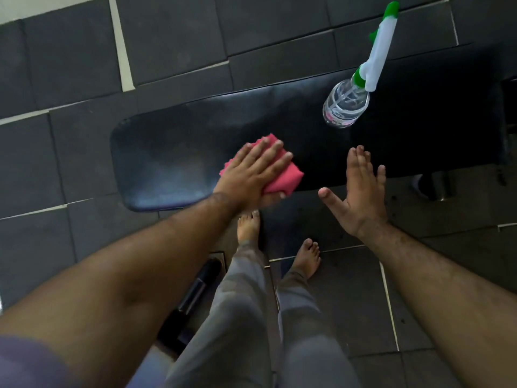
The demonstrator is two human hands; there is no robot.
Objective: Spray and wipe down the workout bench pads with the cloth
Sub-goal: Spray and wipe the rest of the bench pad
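Observation:
A long black bench pad [173, 152] lies across the middle of the view. My left hand [251, 172] presses flat on a folded pink cloth [282, 180] near the pad's front edge, thumb tucked under the cloth. My right hand [361, 197] hovers open over the pad's near edge, fingers spread, holding nothing. A clear spray bottle [345, 103] with a white and green trigger head stands upright on the pad to the right, beyond my right hand.
Dark grey rubber floor tiles [72, 51] surround the bench. My bare feet [306, 260] stand just in front of the pad. A black bench leg or bar [195, 292] lies on the floor by my left leg. Dark frame parts [500, 141] sit at the right.

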